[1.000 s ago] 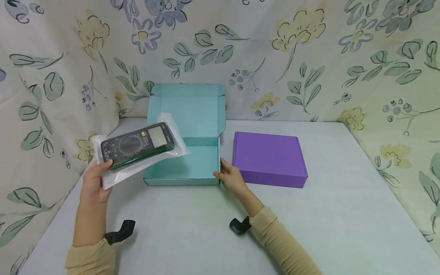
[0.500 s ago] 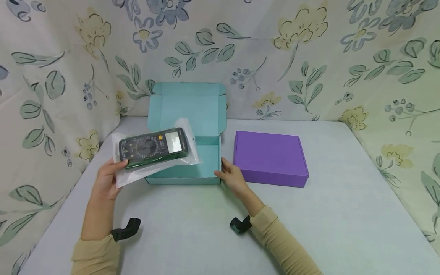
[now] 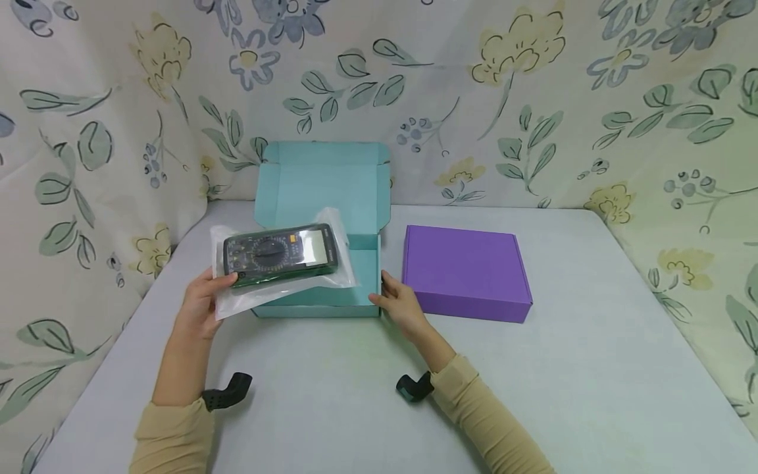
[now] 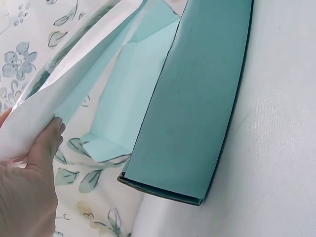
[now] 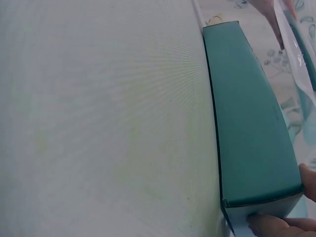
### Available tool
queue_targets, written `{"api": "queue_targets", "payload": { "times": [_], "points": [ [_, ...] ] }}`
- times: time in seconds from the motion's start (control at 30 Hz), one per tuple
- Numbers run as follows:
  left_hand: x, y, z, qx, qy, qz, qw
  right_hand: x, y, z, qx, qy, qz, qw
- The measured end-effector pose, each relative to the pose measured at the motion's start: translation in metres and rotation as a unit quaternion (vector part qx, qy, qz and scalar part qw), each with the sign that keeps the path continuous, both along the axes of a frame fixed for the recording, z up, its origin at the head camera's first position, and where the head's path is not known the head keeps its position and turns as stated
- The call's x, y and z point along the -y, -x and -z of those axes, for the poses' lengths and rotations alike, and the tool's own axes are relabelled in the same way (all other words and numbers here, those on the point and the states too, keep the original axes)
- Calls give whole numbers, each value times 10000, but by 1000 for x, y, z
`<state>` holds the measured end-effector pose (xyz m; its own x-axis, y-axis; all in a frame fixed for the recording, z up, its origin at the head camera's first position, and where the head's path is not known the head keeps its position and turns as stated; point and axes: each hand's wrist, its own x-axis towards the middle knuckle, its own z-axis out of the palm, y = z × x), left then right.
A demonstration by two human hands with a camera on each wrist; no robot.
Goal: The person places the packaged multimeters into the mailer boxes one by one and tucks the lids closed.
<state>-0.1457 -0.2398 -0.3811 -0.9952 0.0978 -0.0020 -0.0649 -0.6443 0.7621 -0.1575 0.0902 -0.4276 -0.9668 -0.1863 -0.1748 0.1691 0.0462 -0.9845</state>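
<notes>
My left hand (image 3: pixel 201 304) pinches the lower left end of a black digital multimeter (image 3: pixel 278 255) in a clear-and-white plastic bag (image 3: pixel 237 304). The multimeter is tilted, dial and screen upward, above the left part of an open teal box (image 3: pixel 322 191). Much of the box's inside is hidden behind it. In the left wrist view, the bag (image 4: pixel 69 89) hangs apart from the box's front wall (image 4: pixel 192 98). My right hand (image 3: pixel 404 311) grips the box's right side wall near the front corner; the right wrist view has its fingers (image 5: pixel 274 227) against the outer side of the teal box (image 5: pixel 252 118).
A closed purple box (image 3: pixel 464 270) lies just right of the teal box. Both stand on a white-covered table (image 3: pixel 331 401). Floral cloth (image 3: pixel 438 99) hangs behind and along the sides. Each wrist carries a black camera mount, such as the left one (image 3: pixel 229 391).
My left hand has carried the bagged multimeter rightward and slightly down, from the left side to over the teal box. My right hand stays on the box's side.
</notes>
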Motion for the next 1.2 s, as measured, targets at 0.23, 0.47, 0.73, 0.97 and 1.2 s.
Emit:
{"api": "queue_targets", "payload": {
  "times": [0.23,0.47,0.73,0.97,1.2],
  "points": [
    [-4,1,2,202,573,-73,9981,1,1,2,22,34,-6,10000],
    [1,4,3,343,860,95,9957,2,1,2,28,100,-7,9999],
    [4,8,3,639,935,253,9932,2,1,0,6,49,-15,10000],
    [-2,13,3,780,1299,446,9874,1,0,-1,30,62,0,10000],
    [-8,15,2,998,1535,510,9818,-1,0,-1,30,129,-28,9999]
  ]
}}
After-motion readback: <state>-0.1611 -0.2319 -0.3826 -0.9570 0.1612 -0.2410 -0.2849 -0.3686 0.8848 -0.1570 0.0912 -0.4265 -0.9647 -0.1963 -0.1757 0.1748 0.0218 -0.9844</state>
